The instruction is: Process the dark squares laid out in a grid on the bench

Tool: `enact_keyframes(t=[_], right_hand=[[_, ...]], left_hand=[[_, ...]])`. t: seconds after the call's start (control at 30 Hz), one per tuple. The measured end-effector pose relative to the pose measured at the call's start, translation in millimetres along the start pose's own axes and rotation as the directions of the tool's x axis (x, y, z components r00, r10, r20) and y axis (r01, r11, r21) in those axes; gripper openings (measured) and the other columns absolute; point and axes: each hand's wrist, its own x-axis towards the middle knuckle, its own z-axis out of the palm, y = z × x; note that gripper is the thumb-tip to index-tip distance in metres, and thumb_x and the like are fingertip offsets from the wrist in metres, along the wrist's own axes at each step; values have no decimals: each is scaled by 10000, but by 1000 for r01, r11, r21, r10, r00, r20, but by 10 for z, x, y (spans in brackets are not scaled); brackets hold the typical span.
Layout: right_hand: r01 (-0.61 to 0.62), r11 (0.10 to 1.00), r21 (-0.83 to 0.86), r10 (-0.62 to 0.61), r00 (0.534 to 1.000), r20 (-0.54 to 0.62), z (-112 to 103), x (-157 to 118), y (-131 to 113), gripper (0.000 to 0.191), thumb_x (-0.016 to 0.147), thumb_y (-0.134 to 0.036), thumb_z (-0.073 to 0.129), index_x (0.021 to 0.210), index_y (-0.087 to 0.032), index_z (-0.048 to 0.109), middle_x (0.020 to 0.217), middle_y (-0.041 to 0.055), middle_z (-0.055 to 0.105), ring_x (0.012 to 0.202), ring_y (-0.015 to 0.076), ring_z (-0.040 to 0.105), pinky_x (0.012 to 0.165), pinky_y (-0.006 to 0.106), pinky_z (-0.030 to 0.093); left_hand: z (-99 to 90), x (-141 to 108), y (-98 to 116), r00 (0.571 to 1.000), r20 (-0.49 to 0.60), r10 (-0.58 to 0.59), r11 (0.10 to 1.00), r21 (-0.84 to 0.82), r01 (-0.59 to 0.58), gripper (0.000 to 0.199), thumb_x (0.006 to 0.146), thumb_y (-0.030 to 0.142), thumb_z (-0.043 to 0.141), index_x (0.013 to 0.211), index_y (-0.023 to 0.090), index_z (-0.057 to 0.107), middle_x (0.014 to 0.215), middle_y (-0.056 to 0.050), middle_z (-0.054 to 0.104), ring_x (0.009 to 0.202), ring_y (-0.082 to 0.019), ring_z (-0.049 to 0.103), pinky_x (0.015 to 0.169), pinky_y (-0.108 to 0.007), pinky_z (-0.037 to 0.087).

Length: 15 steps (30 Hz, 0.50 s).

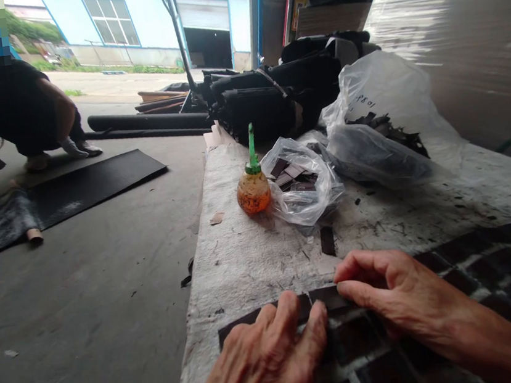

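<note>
left hand point(275, 350), lower centre: bare, fingers bent and pressed down, thumb spread, closed around nothing; fingertips on or just beside two dark strips.

right hand point(389, 293), lower right of centre: bare, thumb and index finger nearly together at the upper edge of the right strip point(327, 296); cannot tell whether pinched or merely touched.

left strip point(242, 328), lower centre: partly under the left hand, end to end with the right strip, narrow gap between.

dark squares point(357, 337), lower right: laid in rows, pale lines between, running beneath the right arm.

tabletop point(209, 271), centre to right: pale, stained, sprinkled with dark crumbs.

loose chip point(327, 241), centre: dark, flat, above the right hand.

bottle point(254, 191), centre: round, orange contents, green nozzle upward.

small bag point(308, 207), just right of the bottle: clear, open, filled with dark chips point(297, 174).

large bag point(391, 81), right of centre: translucent, handwritten marks, dark scraps within.

rolls point(267, 100), upper centre: black, heaped.

co-worker point(35, 106), upper left: crouched, one glove point(74, 148) near a black sheet point(91, 183) on the floor point(122, 282).
</note>
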Motion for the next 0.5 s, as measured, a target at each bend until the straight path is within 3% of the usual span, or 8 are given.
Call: enact_keyframes(t=[0.13, 0.37, 0.5], right_hand=[[19, 992, -125, -25, 999, -47, -30, -16, -16, 140, 820, -275, 509, 748, -213, 611, 601, -51, 573, 503, 88, 473, 445, 182, 352], [95, 952, -290, -127, 988, -93, 57, -13, 22, 109, 825, -232, 496, 770, -237, 591, 698, -50, 638, 618, 114, 579, 567, 220, 420], [219, 863, -456, -312, 940, -138, 27, -34, 120, 126, 813, -174, 489, 844, -244, 590, 789, -28, 633, 693, 134, 614, 641, 252, 463]], left_hand=[[-48, 8, -7, 1000, 20, 11, 999, 30, -12, 525, 812, 103, 370, 1325, 211, 381, 989, -117, 611, 633, -228, 607, 407, -290, 461], [-20, -6, -23, 1000, 12, 23, 999, 23, -23, 514, 806, 91, 352, 1309, 196, 381, 954, -117, 599, 621, -227, 601, 394, -287, 457], [-13, 29, -18, 999, 39, 12, 1000, 1, -12, 518, 806, 83, 371, 1310, 201, 389, 973, -127, 601, 623, -226, 600, 412, -301, 480]])
